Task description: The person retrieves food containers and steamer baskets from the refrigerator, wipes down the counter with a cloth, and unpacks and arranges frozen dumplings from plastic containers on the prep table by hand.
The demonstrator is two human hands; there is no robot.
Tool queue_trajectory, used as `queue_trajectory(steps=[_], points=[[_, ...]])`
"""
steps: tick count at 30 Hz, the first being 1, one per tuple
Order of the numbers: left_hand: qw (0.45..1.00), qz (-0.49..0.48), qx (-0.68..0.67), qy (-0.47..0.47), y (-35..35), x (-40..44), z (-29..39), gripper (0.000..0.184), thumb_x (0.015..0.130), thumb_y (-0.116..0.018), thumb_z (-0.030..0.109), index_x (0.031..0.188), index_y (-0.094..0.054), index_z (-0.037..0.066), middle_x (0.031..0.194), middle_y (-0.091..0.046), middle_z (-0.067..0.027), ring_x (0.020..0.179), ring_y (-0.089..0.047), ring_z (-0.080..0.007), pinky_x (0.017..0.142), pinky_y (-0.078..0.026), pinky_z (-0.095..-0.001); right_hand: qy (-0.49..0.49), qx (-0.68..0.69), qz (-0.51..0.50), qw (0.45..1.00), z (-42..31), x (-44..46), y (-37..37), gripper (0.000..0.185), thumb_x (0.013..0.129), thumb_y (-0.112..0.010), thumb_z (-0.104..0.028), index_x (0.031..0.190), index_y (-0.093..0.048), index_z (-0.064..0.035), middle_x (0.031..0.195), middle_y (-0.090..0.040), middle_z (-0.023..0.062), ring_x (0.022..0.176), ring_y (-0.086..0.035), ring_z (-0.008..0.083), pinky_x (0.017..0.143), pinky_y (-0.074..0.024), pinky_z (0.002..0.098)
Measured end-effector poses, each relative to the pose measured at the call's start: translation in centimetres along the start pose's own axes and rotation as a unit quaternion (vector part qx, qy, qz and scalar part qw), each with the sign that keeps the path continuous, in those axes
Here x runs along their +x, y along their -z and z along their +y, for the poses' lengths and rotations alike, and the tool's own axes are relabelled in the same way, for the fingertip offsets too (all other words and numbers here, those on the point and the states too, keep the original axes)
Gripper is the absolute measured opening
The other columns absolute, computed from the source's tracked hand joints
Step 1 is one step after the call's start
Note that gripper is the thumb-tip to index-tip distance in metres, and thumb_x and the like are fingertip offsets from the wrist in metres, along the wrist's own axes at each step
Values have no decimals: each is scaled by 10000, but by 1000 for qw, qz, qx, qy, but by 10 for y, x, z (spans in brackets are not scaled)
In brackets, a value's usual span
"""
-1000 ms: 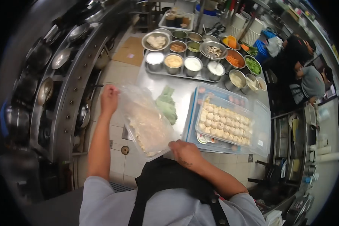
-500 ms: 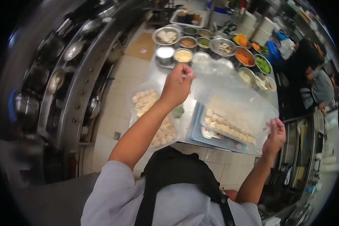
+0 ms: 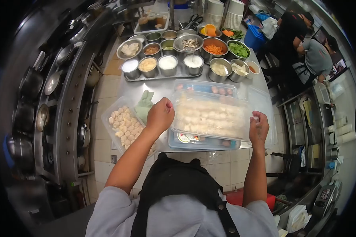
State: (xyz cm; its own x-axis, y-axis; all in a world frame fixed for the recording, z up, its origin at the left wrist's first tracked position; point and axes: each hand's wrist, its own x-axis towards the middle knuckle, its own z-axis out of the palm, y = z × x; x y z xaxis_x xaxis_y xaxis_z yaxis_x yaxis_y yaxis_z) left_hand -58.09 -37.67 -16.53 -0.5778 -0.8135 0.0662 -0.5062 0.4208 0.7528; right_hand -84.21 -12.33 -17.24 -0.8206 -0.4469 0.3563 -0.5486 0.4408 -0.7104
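A clear tub [image 3: 211, 133] of pale round balls in rows stands before me under clear plastic film [image 3: 209, 106]. At its left edge my left hand [image 3: 161, 114] is closed, thumb and fingers pinched on the film. Beyond the right edge my right hand [image 3: 259, 127] has its fingers curled in a pinch on the film's other side; the film between those fingers is hard to see. Below the tub sits a blue-tinted container [image 3: 178, 141] with a label. Left of my left hand is an open tub of pale balls [image 3: 124, 124], partly behind my forearm.
A green cloth [image 3: 144, 103] lies by the left tub. Several metal bowls of ingredients, including shredded carrot [image 3: 213, 49], line the table's far side. A clear lid [image 3: 263, 104] lies at right. Two people [image 3: 300, 47] stand at far right; pan shelves [image 3: 53, 98] at left.
Both hands have come down and the raised, blurred film now lies over the tub. My left hand moved down to the tub's left edge. The view has shifted too.
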Motion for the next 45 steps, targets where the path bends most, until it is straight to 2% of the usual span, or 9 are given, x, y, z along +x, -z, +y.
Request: queue_trajectory(steps=[6,7,13,17,19,24,31,37,45], points=[[993,64,12,-98,-5,-8,17,125,783,-682,78,865,-588,62,738,-613,-76,691,-612,-247,629,-478,-363,128,20,33,991,-14,12,-4,120,837,-632,5,954,-655,-4,931,-633,107,738,-606,210,722,-499,310],[993,64,13,-98,-6,-9,17,125,783,-682,78,865,-588,62,738,-613,-76,691,-612,-247,629,-478,-363,92,-4,-13,996,-10,13,-3,153,827,-662,-15,978,-648,2,1025,-623,125,873,-620,249,778,-504,340],[927,124,261,-240,-6,-21,40,319,747,-737,125,1035,-616,62,1232,-543,-138,1157,-516,-309,930,-434,-458,190,-265,40,944,-26,-1,-5,304,789,-724,-81,1067,-623,-14,1212,-546,157,1103,-527,326,898,-455,405],[937,-26,219,-272,-27,-19,42,418,781,-723,171,1155,-592,37,1373,-438,-183,1328,-371,-363,1111,-288,-510,195,-228,-1,954,-35,-7,-7,337,786,-726,-92,1095,-613,-22,1203,-553,165,1100,-533,320,924,-437,408],[934,-92,204,-278,-41,-16,34,447,803,-711,194,1198,-575,33,1380,-431,-200,1353,-348,-373,1145,-252,-508,140,-219,-159,952,-32,-9,-11,350,804,-708,-97,1124,-598,-12,1217,-551,174,1108,-529,325,921,-442,397],[947,-185,161,-209,-53,-7,30,660,912,-619,350,1432,-368,29,1529,-247,-248,1437,-204,-413,1171,-204,-495,146,-211,-166,952,-24,-16,-22,391,850,-658,-107,1184,-538,57,1283,-507,228,1169,-507,372,956,-455,417],[958,-212,150,-118,-56,-1,32,693,902,-633,331,1445,-341,14,1540,-225,-258,1437,-201,-421,1171,-216,-464,129,-163,-226,952,-10,-12,-17,520,863,-643,-95,1297,-421,86,1358,-436,260,1233,-462,416,999,-447,443],[986,-43,38,-153,-58,5,24,501,814,-704,145,1258,-522,1,1421,-404,-223,1314,-405,-390,1063,-388,-426,166,-231,-226,932,-44,-5,-2,490,827,-678,-68,1252,-485,82,1310,-483,266,1186,-494,442,995,-435,443],[967,-8,172,-189,-62,-2,28,385,795,-685,100,1147,-561,8,1307,-500,-209,1223,-487,-372,988,-448,-420,193,-133,-187,954,24,-13,-38,380,834,-615,-45,1192,-554,67,1251,-536,276,1185,-497,441,1011,-419,436]])
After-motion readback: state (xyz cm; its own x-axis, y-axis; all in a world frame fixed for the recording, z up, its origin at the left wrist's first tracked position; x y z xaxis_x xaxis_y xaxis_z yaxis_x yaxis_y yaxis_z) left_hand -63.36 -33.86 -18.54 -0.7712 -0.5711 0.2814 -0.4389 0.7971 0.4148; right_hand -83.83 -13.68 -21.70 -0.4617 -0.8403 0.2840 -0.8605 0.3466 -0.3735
